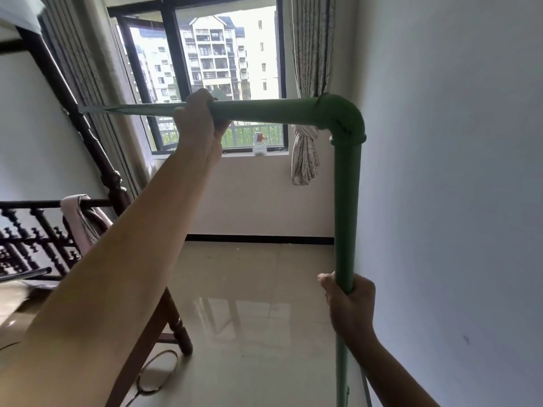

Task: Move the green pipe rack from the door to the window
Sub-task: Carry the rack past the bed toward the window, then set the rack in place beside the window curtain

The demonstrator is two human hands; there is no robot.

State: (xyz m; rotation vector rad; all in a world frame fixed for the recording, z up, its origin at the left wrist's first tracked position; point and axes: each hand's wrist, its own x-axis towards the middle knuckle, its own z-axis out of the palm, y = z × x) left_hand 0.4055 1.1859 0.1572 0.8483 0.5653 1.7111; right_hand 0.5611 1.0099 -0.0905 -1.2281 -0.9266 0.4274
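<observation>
The green pipe rack (346,201) fills the middle of the head view: a horizontal top bar meets an upright post at an elbow joint at upper right. My left hand (198,127) is wrapped around the top bar. My right hand (349,301) grips the upright post lower down, close to the right wall. The window (223,54) lies straight ahead, behind the top bar, with apartment blocks outside. The bar's left end blurs out toward the dark bed post. The rack's feet are out of sight.
A dark wooden bed frame (97,160) with a cloth over its rail stands at left. Curtains (308,83) hang on both sides of the window. A small bottle (259,145) sits on the sill. A racket (158,374) lies on the glossy tiled floor (252,289).
</observation>
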